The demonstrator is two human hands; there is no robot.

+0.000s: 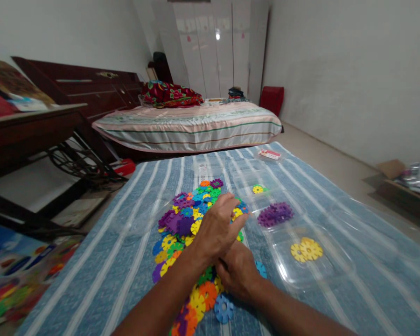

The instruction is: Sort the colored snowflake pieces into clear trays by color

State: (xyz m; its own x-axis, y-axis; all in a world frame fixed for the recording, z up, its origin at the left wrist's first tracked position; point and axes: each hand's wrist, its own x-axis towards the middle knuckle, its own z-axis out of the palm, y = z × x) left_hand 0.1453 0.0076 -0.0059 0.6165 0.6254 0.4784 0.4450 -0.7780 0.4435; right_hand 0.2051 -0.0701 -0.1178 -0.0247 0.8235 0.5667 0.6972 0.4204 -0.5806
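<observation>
A pile of colourful plastic gear-shaped pieces [182, 224] lies on a blue striped cloth [119, 261]. My left hand [219, 228] rests on top of the pile, fingers curled down onto the pieces near a yellow one. My right hand [240, 270] lies just below and partly under the left, fingers tucked into the pile and hidden. To the right stand clear plastic containers: one with purple pieces [275, 213], one with yellow pieces [306, 249], one with a yellow and green piece [258, 189].
A mattress [192, 126] with a red bundle lies behind the cloth. A dark wooden table [28, 130] stands left, a white wardrobe [217, 46] at the back, a cardboard box [392, 168] far right. A small packet [269, 154] lies near the cloth's far edge.
</observation>
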